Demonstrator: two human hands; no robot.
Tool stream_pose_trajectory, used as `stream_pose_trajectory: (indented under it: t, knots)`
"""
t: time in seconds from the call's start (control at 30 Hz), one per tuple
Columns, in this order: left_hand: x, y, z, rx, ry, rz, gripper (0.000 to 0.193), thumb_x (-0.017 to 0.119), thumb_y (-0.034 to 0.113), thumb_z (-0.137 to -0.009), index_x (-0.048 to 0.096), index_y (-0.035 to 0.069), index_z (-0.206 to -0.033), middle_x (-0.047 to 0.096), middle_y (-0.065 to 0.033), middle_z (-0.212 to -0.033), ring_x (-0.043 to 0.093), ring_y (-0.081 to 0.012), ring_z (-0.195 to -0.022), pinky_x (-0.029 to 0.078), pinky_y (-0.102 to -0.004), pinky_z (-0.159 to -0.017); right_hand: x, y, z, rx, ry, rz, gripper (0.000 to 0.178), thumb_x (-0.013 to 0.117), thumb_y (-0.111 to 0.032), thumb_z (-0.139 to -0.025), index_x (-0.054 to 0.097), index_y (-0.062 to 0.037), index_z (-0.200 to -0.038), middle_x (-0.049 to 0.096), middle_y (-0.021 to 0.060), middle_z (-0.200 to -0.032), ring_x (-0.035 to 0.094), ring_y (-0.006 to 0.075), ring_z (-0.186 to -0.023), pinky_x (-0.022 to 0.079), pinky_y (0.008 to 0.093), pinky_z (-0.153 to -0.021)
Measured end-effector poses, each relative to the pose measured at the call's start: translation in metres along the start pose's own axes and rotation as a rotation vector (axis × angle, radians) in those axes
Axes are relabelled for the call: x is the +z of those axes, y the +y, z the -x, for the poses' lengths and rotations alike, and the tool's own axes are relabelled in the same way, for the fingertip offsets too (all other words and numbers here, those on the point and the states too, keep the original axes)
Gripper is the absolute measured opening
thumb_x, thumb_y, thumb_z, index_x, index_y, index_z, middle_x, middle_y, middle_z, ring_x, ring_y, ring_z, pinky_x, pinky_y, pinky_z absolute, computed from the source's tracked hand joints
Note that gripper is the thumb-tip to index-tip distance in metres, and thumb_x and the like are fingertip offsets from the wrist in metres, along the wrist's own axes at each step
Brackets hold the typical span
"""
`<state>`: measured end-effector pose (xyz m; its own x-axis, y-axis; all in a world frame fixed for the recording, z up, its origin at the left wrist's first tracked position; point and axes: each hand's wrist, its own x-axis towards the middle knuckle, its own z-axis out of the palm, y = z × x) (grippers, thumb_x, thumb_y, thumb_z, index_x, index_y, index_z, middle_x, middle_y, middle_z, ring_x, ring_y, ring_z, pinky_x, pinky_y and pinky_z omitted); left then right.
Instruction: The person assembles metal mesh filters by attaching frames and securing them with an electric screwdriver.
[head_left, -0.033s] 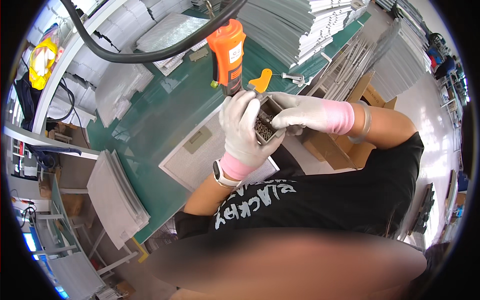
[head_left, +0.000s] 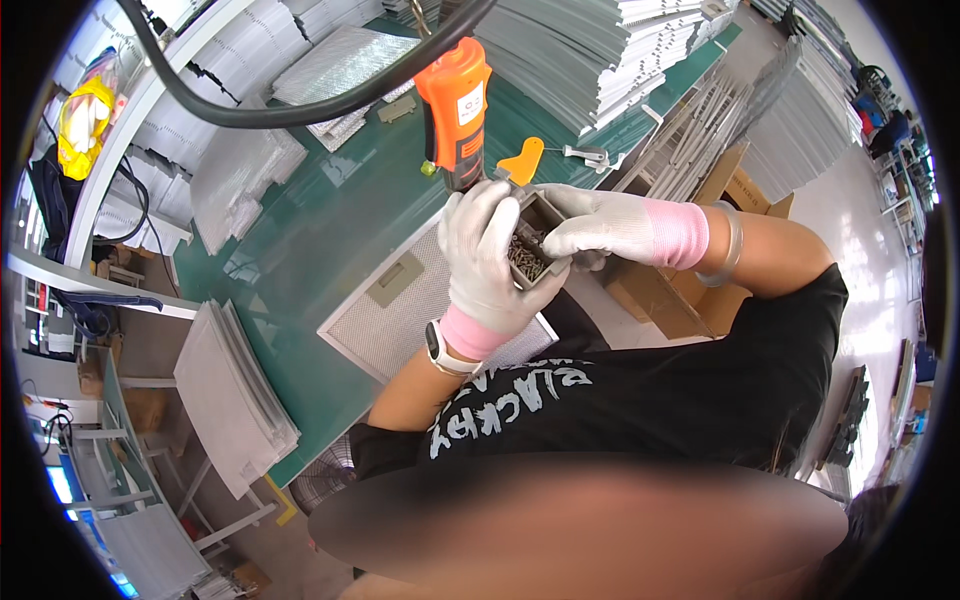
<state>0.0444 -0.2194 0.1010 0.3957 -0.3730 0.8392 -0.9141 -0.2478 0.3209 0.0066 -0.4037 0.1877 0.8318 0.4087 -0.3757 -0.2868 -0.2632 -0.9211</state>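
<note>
A small grey open box (head_left: 541, 216) with a heap of small metal screws (head_left: 527, 259) in it is tilted between my hands. My left hand (head_left: 487, 250), in a white glove with a pink cuff, wraps round its left side and near end. My right hand (head_left: 592, 222), gloved alike, grips its right side, the thumb side over the rim and other fingertips showing below. Whether a screw is between those fingers is hidden. Just beyond my left fingertips hangs an orange power screwdriver (head_left: 460, 110), its lower end hidden behind the glove.
Under my hands a white-framed mesh panel (head_left: 375, 310) lies on the green table (head_left: 300, 200). An orange-handled tool (head_left: 521, 161) and a small metal clamp (head_left: 588, 155) lie farther back. Stacked panels (head_left: 560, 50) stand behind; a cardboard box (head_left: 690, 300) is at right. A black cable (head_left: 290, 112) arches overhead.
</note>
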Motion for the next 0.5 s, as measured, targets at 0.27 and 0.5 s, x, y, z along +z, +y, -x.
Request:
stream_pose_trajectory:
  t: [0.27, 0.5]
  knots:
    - [-0.008, -0.006, -0.004, -0.077, 0.025, 0.074, 0.082, 0.084, 0.022, -0.062, 0.044, 0.002, -0.131, 0.049, -0.0196, -0.13, 0.049, -0.0415, -0.118, 0.036, -0.051, -0.102, -0.001, -0.011, 0.005, -0.039, -0.038, 0.033, 0.066, 0.058, -0.04, -0.092, 0.036, -0.0029, -0.142, 0.052, 0.0, -0.087, 0.049, 0.0067, -0.072, 0.042, 0.0224, -0.063]
    - [-0.032, -0.016, -0.006, -0.083, 0.021, 0.334, 0.087, 0.081, 0.011, -0.061, 0.041, 0.002, -0.137, 0.048, -0.021, -0.134, 0.047, -0.042, -0.124, 0.035, -0.053, -0.108, -0.012, 0.005, -0.005, -0.18, -0.133, 0.057, 0.104, 0.069, -0.043, -0.087, 0.004, 0.0012, -0.155, 0.057, 0.0027, -0.085, 0.053, 0.0094, -0.076, 0.045, 0.0235, -0.068]
